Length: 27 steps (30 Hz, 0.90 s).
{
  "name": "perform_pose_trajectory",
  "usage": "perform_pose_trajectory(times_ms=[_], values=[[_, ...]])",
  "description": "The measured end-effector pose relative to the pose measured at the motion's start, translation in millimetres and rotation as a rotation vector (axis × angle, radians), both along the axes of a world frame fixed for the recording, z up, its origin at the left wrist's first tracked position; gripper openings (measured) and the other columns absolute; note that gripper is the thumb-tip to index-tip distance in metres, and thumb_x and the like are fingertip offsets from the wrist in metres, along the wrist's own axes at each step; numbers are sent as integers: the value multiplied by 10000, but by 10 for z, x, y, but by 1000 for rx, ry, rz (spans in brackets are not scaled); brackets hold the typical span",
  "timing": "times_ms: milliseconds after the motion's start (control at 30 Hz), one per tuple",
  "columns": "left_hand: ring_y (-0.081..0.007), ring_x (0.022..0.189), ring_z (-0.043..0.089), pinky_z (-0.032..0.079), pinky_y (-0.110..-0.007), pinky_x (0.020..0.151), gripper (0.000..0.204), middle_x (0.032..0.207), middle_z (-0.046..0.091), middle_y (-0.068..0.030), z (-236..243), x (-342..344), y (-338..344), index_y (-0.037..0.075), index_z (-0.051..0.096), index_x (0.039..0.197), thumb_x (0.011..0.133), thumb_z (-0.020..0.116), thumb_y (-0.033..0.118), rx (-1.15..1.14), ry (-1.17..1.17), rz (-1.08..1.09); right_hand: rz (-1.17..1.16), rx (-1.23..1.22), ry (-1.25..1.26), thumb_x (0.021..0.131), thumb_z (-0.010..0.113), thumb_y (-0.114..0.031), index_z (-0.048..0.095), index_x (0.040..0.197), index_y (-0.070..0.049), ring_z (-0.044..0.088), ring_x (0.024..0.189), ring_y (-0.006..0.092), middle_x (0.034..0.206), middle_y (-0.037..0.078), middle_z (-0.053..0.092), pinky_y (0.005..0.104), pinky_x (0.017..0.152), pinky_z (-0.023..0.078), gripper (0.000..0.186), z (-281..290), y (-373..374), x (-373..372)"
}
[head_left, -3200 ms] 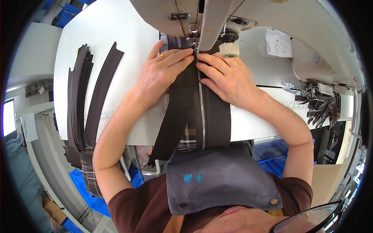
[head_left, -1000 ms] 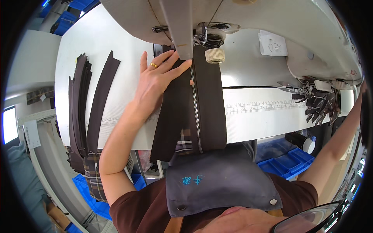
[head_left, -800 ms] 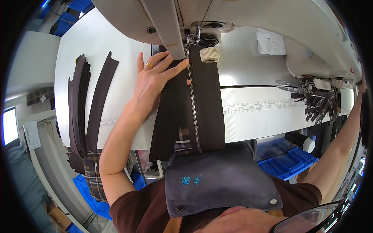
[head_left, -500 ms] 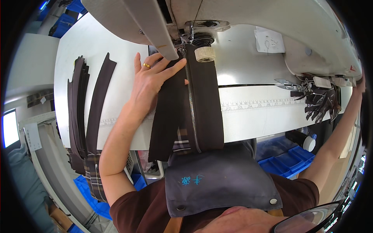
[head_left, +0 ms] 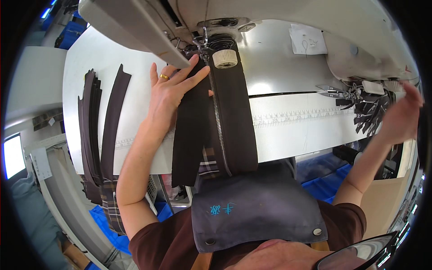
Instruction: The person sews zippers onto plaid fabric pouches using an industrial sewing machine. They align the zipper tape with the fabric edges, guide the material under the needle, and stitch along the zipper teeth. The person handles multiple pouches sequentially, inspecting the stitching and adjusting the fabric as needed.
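Observation:
My left hand (head_left: 167, 95) lies flat with its fingers spread, pressing on dark brown fabric (head_left: 188, 130). Its fingertips rest beside a metal zipper (head_left: 216, 112) that runs through the fabric toward the sewing machine's presser foot (head_left: 203, 50). A patch of plaid cloth (head_left: 208, 159) shows near the fabric's front end. At the far right my right hand (head_left: 402, 114) is raised beside the end of the sewing machine (head_left: 292, 11). Motion blurs its fingers, so their pose is unclear, and I make out nothing held in it.
Several dark fabric strips (head_left: 92, 126) lie at the left, with a single strip (head_left: 116, 112) beside them. Thread snips (head_left: 330, 91) and a bunch of dark scraps (head_left: 371, 110) sit at the right. A printed ruler (head_left: 292, 118) crosses the table. Blue bins (head_left: 324, 184) stand below.
My right hand has come away from the machine's far right end, toward me. My left hand stays on the fabric by the zipper. The whole view has shifted slightly.

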State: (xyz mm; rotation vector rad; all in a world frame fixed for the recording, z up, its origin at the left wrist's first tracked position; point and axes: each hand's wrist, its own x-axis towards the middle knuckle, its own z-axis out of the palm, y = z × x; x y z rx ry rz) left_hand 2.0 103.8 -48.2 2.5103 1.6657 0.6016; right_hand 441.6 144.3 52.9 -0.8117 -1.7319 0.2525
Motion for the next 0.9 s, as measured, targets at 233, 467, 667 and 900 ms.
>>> perform_pose_trajectory(times_ms=[233,467,667,900], values=[[-255,1221,490,162,-570,1104,496,1317,571,-48,-14,-8,7,242,667,1183,698,765,271,3,-1,3,438,-190,-473,949,507,-212,617,1156,-63,547,1145,307,1188,96,621,416,967,418,278,-1056,562,-2273],[-261,1194,505,175,-590,1087,508,1240,615,-51,6,-15,16,222,656,1193,696,758,250,2,-2,-26,342,55,-536,780,627,-167,683,825,-79,659,781,246,792,66,682,359,701,527,114,-1123,717,-2469],[-267,1184,516,190,-609,1074,489,1192,627,-69,11,-13,-1,216,645,1200,719,729,189,12,-65,-45,196,231,-463,719,655,-127,653,750,-49,625,686,219,684,63,627,339,633,512,85,-1244,613,-2405],[-263,1195,510,188,-622,1070,529,1311,570,-61,-28,-49,7,231,624,1226,727,655,59,23,-7,-50,397,-826,-3,813,578,-99,662,807,-2,557,502,81,570,35,595,246,494,445,128,-988,457,-2461]])
